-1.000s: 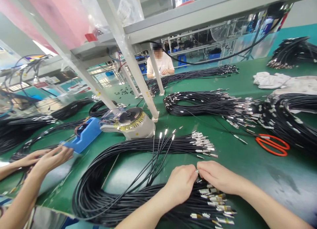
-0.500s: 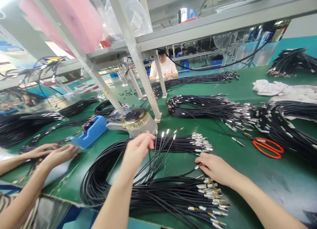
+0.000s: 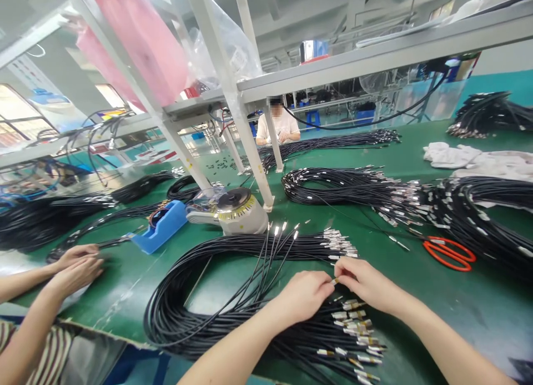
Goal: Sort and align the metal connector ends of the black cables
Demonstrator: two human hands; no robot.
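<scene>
A large U-shaped bundle of black cables [image 3: 166, 279] with silvery ends lies on the green table in front of me. My left hand [image 3: 310, 290] is closed in a pinch on the end of one black cable, just above the lower branch of the bundle. Facing it, my right hand [image 3: 358, 277] pinches the tip of the same cable end, where a small white and yellowish piece [image 3: 335, 281] shows between the fingers. Several cables [image 3: 272, 252] stick up across the upper branch. Lower right, metal ends with yellowish tape [image 3: 353, 324] fan out.
A round tape dispenser [image 3: 237, 210] stands behind the bundle, beside a blue tape holder [image 3: 160, 227]. Orange-handled scissors [image 3: 449, 253] lie to the right. More cable bundles [image 3: 345, 188] lie farther back. A co-worker's hands [image 3: 81, 268] work at left. Shelf posts [image 3: 250, 135] rise mid-table.
My left hand has come down and right from near the tape dispenser to meet my right hand at the cable end. The co-worker's hands at left have shifted left.
</scene>
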